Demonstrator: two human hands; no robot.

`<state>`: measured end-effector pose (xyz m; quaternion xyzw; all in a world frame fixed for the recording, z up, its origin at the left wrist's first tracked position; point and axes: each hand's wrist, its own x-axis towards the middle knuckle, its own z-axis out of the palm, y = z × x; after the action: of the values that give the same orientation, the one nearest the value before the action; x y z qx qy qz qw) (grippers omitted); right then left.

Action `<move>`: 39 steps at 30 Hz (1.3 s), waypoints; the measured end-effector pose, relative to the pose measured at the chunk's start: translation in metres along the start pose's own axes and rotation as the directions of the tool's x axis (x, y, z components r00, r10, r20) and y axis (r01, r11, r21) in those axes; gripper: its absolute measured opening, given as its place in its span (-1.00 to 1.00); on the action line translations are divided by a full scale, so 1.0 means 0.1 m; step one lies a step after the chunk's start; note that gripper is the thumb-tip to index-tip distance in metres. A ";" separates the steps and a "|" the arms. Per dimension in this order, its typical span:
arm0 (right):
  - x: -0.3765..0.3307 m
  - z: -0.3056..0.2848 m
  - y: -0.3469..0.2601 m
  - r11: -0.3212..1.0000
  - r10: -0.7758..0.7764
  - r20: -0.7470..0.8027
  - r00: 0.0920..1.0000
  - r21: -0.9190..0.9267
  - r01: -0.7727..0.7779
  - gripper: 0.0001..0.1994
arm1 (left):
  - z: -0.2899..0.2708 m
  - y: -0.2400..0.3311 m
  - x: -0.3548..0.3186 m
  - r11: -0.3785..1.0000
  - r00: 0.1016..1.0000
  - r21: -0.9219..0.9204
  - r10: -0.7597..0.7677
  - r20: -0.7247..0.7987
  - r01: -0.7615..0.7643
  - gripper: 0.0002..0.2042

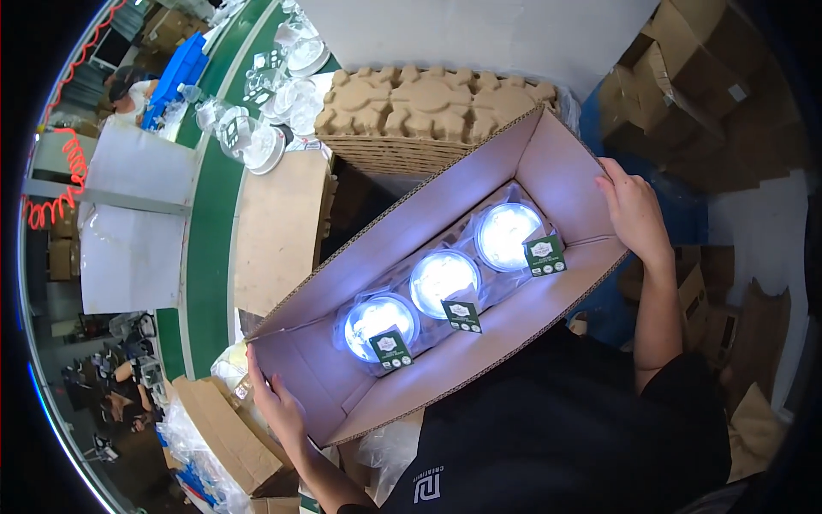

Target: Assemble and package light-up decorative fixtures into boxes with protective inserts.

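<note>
Between my two hands is a long open cardboard box (565, 184), tilted so its right end sits farther away. My left hand (281, 411) grips its left end, and my right hand (635, 210) is wrapped over the right end's rim. Inside, in a row, are three round lit lamps: a left lamp (368, 321), a middle lamp (441, 278) and a right lamp (507, 231). Each glows bright white and carries a green tag, such as the tag (545, 255) on the right one. Clear plastic wrap appears around them.
Beyond the box stands a stack of moulded pulp trays (437, 103). A green conveyor belt (214, 223) at left carries clear plastic pieces (295, 98). Cardboard boxes (685, 77) are piled at right, and an open carton (227, 437) is at lower left. Another person (133, 94) is at far left.
</note>
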<state>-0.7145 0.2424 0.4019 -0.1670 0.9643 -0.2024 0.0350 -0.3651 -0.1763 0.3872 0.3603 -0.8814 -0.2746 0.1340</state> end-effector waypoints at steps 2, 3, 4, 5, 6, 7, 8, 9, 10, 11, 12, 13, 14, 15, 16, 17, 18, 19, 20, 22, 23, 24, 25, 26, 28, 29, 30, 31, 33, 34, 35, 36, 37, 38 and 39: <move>0.00 -0.02 -0.01 1.000 0.024 0.011 1.000 -0.018 -0.024 -0.73 | 0.01 0.09 0.02 0.999 1.000 0.008 -0.031 -0.002 0.031 -0.39; 0.01 -0.02 -0.01 0.998 0.053 0.014 0.998 -0.036 -0.053 -0.73 | 0.02 0.11 0.02 0.999 1.000 0.023 -0.027 -0.008 0.027 -0.40; 0.03 -0.02 -0.01 0.998 0.049 0.021 0.999 -0.034 -0.048 -0.73 | 0.02 0.14 0.02 0.999 1.000 0.039 -0.023 -0.014 0.023 -0.42; 0.03 -0.01 -0.01 0.997 0.068 0.027 0.997 -0.048 -0.067 -0.72 | 0.03 0.16 0.02 0.999 1.000 0.043 -0.028 -0.013 0.028 -0.42; 0.04 0.00 -0.01 0.994 0.086 0.032 0.996 -0.063 -0.084 -0.71 | 0.03 0.18 0.01 0.999 1.000 0.032 -0.018 -0.021 0.019 -0.42; 0.03 0.01 -0.03 0.995 0.081 0.038 0.996 -0.062 -0.079 -0.71 | 0.03 0.18 0.01 1.000 0.999 0.019 -0.009 -0.031 0.009 -0.43; 0.01 0.03 -0.05 0.998 0.042 -0.022 0.999 -0.043 -0.043 -0.71 | 0.03 0.17 0.00 1.000 0.999 0.023 -0.016 -0.036 0.017 -0.43; 0.00 0.04 -0.09 1.000 0.002 -0.083 0.997 -0.027 -0.004 -0.70 | 0.02 0.14 -0.01 0.999 1.000 0.030 -0.031 0.001 0.031 -0.45; 0.02 0.00 -0.19 1.000 -0.011 -0.078 0.997 -0.024 0.009 -0.70 | 0.01 0.11 -0.02 0.998 0.998 0.036 -0.047 0.035 0.045 -0.47; 0.07 -0.10 -0.36 0.959 -0.260 -0.189 0.947 -0.161 0.232 -0.67 | 0.01 0.12 -0.01 0.998 0.998 0.035 -0.059 0.026 0.058 -0.47; 0.09 -0.15 -0.50 0.854 -0.499 -0.263 0.826 -0.312 0.417 -0.63 | 0.02 0.15 -0.02 0.994 0.999 0.096 -0.044 0.017 0.042 -0.49; 0.12 -0.15 -0.63 0.847 -0.512 -0.259 0.819 -0.309 0.432 -0.63 | 0.03 0.16 -0.04 0.987 0.999 0.157 -0.031 0.007 0.030 -0.51; 0.17 -0.13 -0.74 0.755 -0.644 0.000 0.765 -0.154 0.637 -0.64 | 0.03 0.16 -0.07 0.985 1.000 0.174 -0.007 -0.022 0.011 -0.54; 0.21 -0.11 -0.86 0.639 -0.755 0.229 0.614 0.047 0.768 -0.64 | 0.03 0.18 -0.08 0.985 1.000 0.175 -0.010 -0.026 0.015 -0.54; 0.25 0.01 -1.02 0.588 -0.760 0.401 0.512 0.090 0.804 -0.68 | 0.01 0.19 -0.10 0.982 0.999 0.180 -0.045 -0.023 0.048 -0.56; 0.32 0.20 -1.15 0.545 -0.734 0.557 0.389 0.141 0.827 -0.71 | 0.00 0.22 -0.10 0.980 0.997 0.185 -0.077 -0.015 0.078 -0.57; 0.42 0.50 -1.23 0.520 -0.634 0.711 0.303 0.103 0.848 -0.74 | 0.00 0.25 -0.08 0.980 0.997 0.185 -0.077 -0.017 0.079 -0.57; 0.53 0.89 -1.24 0.487 -0.503 0.837 0.215 0.069 0.871 -0.77 | 0.01 0.28 -0.07 0.981 0.998 0.183 -0.060 -0.020 0.062 -0.57; 0.63 1.33 -1.04 0.411 -0.555 0.812 0.181 0.079 0.908 -0.78 | 0.03 0.30 -0.05 0.983 0.999 0.181 -0.038 -0.021 0.041 -0.58; 0.77 2.01 -0.91 0.309 -0.610 0.784 0.114 0.102 0.946 -0.80 | 0.04 0.27 -0.09 0.984 0.998 0.169 -0.051 -0.021 0.054 -0.58; 0.82 2.21 -0.95 0.413 -0.465 0.880 0.097 0.119 0.903 -0.79 | 0.03 0.23 -0.10 0.987 0.998 0.153 -0.054 -0.013 0.055 -0.59; 0.86 2.36 -1.01 0.506 -0.308 0.950 0.056 0.114 0.855 -0.78 | 0.04 0.17 -0.13 0.983 0.998 0.175 -0.051 -0.023 0.055 -0.59; 0.88 2.47 -1.02 0.492 -0.308 0.950 0.045 0.118 0.862 -0.78 | 0.04 0.16 -0.13 0.982 0.997 0.173 -0.065 -0.034 0.070 -0.59; 0.88 2.57 -0.99 0.488 -0.295 0.955 0.030 0.123 0.864 -0.75 | 0.04 0.14 -0.16 0.982 0.997 0.177 -0.059 -0.050 0.067 -0.59; 0.91 2.88 -0.63 0.497 -0.366 0.929 0.051 0.148 0.855 -0.67 | 0.07 0.18 -0.14 0.984 0.997 0.171 -0.041 -0.063 0.052 -0.60; 0.91 2.90 -0.66 0.489 -0.362 0.932 0.039 0.154 0.859 -0.67 | 0.06 0.19 -0.14 0.982 0.997 0.177 -0.055 -0.062 0.065 -0.60; 0.90 2.92 -0.67 0.491 -0.314 0.948 0.055 0.113 0.864 -0.67 | 0.06 0.19 -0.14 0.980 0.996 0.183 -0.066 -0.059 0.076 -0.61; 0.89 2.93 -0.67 0.492 -0.266 0.961 0.074 0.070 0.868 -0.67 | 0.06 0.19 -0.13 0.980 0.996 0.180 -0.074 -0.058 0.083 -0.61; 0.86 2.84 -0.73 0.421 -0.346 0.933 0.096 0.063 0.905 -0.67 | 0.05 0.19 -0.13 0.977 0.996 0.198 -0.076 -0.052 0.085 -0.62; 0.83 2.80 -0.75 0.352 -0.429 0.895 0.119 0.045 0.935 -0.67 | 0.05 0.19 -0.15 0.977 0.996 0.197 -0.079 -0.049 0.087 -0.62; 0.81 2.79 -0.72 0.357 -0.428 0.895 0.125 0.040 0.933 -0.67 | 0.05 0.20 -0.15 0.976 0.996 0.202 -0.077 -0.054 0.086 -0.63; 0.78 2.80 -0.69 0.290 -0.546 0.826 0.142 0.028 0.956 -0.68 | 0.05 0.21 -0.14 0.975 0.996 0.207 -0.075 -0.059 0.085 -0.63; 0.75 2.79 -0.65 0.224 -0.655 0.741 0.146 0.006 0.974 -0.68 | 0.04 0.21 -0.13 0.975 0.996 0.206 -0.067 -0.056 0.078 -0.63; 0.71 2.76 -0.69 0.225 -0.653 0.743 0.146 0.007 0.974 -0.68 | 0.04 0.18 -0.14 0.975 0.996 0.204 -0.078 -0.046 0.086 -0.63; 0.67 2.70 -0.79 0.236 -0.604 0.776 0.180 -0.041 0.971 -0.68 | 0.05 0.16 -0.13 0.975 0.996 0.201 -0.084 -0.033 0.089 -0.63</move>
<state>-0.7165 0.0502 0.1867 -0.7264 0.6429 0.1611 0.1819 -0.3671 -0.1556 0.3924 0.4136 -0.8864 -0.1846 0.0953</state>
